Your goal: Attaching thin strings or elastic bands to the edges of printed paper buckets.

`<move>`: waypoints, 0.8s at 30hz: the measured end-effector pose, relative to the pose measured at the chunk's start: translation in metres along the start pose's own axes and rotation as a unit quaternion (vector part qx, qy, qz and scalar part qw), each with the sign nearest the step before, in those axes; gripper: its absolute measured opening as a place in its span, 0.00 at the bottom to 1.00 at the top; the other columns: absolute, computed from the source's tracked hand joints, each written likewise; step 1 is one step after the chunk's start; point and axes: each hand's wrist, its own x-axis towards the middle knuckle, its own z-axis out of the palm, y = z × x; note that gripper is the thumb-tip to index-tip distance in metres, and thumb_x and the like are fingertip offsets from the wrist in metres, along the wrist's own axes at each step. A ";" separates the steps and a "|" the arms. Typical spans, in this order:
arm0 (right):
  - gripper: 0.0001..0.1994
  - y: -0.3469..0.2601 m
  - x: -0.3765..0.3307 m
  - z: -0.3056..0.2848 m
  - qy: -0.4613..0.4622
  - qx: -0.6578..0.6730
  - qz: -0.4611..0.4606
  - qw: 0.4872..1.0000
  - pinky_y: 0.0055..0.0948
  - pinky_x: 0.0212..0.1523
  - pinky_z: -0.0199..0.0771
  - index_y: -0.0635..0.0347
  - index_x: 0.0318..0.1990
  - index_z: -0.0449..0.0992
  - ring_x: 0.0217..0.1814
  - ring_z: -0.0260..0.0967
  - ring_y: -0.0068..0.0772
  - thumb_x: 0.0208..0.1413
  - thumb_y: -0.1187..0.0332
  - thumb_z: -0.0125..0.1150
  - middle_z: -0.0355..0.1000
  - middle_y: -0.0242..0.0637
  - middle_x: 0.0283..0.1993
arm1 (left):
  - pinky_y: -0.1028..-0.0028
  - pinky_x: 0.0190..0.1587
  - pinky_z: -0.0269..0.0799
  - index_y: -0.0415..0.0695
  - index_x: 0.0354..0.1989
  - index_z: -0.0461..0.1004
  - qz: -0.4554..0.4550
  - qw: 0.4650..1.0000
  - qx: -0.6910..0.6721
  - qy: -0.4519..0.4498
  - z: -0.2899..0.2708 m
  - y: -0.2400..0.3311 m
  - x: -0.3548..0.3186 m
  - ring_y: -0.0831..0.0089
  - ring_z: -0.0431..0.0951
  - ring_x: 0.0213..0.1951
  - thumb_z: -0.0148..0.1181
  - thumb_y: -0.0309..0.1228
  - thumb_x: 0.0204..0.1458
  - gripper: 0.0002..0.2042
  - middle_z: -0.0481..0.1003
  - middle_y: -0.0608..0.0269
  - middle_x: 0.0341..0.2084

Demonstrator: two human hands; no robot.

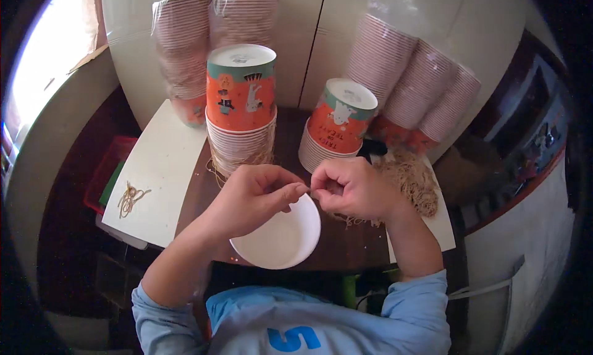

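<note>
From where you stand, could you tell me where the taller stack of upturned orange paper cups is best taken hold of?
Grip the taller cup stack round its ribbed lower rims, coming from its left side, probably. The cups sit upside down and widen downward; the second stack and both hands crowd the right and front.

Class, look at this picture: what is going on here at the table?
A person holds a white paper cup over the dark table, left hand and right hand pinching together at its rim. What they pinch is too small to tell. Two stacks of upturned orange printed cups stand behind, with a pile of tan string to the right.
</note>
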 end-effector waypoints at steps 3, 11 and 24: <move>0.06 -0.008 0.000 0.003 -0.024 -0.014 0.032 0.999 0.29 0.29 0.70 0.63 0.32 0.71 0.28 0.70 0.29 0.47 0.73 0.60 0.70 0.38 0.27 | 0.80 0.31 0.70 0.34 0.36 0.76 -0.004 1.000 0.029 0.008 -0.002 -0.002 -0.002 0.82 0.73 0.27 0.56 0.32 0.54 0.11 0.76 0.65 0.24; 0.07 0.005 -0.018 0.038 0.080 -0.072 -0.108 0.988 0.33 0.27 0.70 0.60 0.35 0.73 0.27 0.69 0.41 0.48 0.73 0.62 0.68 0.40 0.27 | 0.80 0.30 0.69 0.35 0.33 0.75 0.027 0.998 0.013 0.055 0.010 -0.025 -0.021 0.82 0.72 0.27 0.58 0.28 0.52 0.07 0.75 0.66 0.24; 0.05 -0.003 -0.019 0.018 0.041 -0.049 -0.082 0.995 0.30 0.29 0.69 0.62 0.34 0.72 0.29 0.69 0.33 0.50 0.74 0.60 0.68 0.39 0.28 | 0.69 0.28 0.65 0.42 0.24 0.71 0.392 0.854 0.335 0.062 0.009 -0.016 -0.001 0.67 0.69 0.24 0.61 0.25 0.37 0.06 0.67 0.63 0.21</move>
